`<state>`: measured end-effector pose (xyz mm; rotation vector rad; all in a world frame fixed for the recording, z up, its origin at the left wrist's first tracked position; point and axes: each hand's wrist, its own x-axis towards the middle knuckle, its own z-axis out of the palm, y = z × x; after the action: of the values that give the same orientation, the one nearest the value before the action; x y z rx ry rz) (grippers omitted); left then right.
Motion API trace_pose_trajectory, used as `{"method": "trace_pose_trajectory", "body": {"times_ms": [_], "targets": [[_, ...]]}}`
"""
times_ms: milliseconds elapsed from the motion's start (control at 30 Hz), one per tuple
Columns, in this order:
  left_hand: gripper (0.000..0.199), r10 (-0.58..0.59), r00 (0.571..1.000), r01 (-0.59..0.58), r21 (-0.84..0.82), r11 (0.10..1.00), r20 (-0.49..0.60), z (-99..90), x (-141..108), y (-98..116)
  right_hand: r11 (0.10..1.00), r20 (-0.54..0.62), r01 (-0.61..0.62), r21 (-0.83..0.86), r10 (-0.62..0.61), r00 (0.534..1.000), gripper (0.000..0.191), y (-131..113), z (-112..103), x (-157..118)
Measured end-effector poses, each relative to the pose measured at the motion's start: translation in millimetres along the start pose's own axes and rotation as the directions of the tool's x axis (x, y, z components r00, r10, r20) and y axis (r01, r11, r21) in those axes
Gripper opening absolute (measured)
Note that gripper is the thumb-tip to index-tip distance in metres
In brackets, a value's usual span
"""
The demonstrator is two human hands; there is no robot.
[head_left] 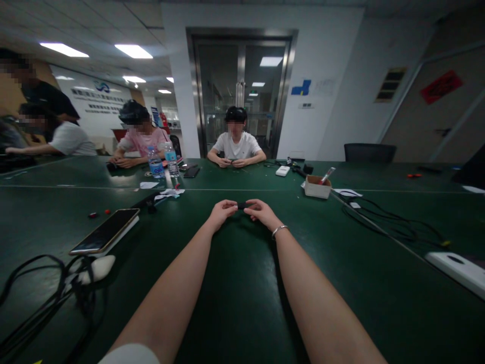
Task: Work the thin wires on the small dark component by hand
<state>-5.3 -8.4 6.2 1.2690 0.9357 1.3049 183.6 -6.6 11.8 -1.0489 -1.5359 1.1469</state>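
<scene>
Thumb and fingers of our left hand (221, 214) are pinching one end of a small black object (241, 206), while our right hand (264, 214) is gripping the other end, both hands nearly closed. We are holding it in front of us over the green surface (238, 293); whether it is touching, we cannot tell. To our left, a phone (108, 231) is resting on a white object (121, 236); across from us, a person (238, 146) is sitting

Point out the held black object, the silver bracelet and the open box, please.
Held black object (241, 206), head view: middle of its body.
Silver bracelet (279, 229), head view: its band.
Open box (317, 191), head view: its front wall.
</scene>
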Motion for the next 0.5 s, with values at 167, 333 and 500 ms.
{"method": "trace_pose_trajectory", "body": {"times_ms": [167, 333, 500], "targets": [[0.040, -0.020, 1.000, 0.020, 0.045, 0.999, 0.012, 1.9, -1.6, 2.5, 0.999, 0.046, 0.047, -0.021, -0.046, 0.998, 0.040, 1.6, -1.1, 0.2], [0.041, -0.017, 0.999, 0.015, 0.042, 0.999, 0.041, 1.9, -1.3, 1.3, 0.999, 0.007, -0.031, -0.040, 0.031, 0.999, 0.023, 1.4, 0.5, 2.8], [0.041, -0.022, 1.000, 0.022, -0.035, 0.999, 0.007, -0.1, 1.4, -1.4, 1.000, 0.013, 0.019, 0.023, -0.019, 1.000, 0.047, 1.9, 0.4, 1.7]]}}
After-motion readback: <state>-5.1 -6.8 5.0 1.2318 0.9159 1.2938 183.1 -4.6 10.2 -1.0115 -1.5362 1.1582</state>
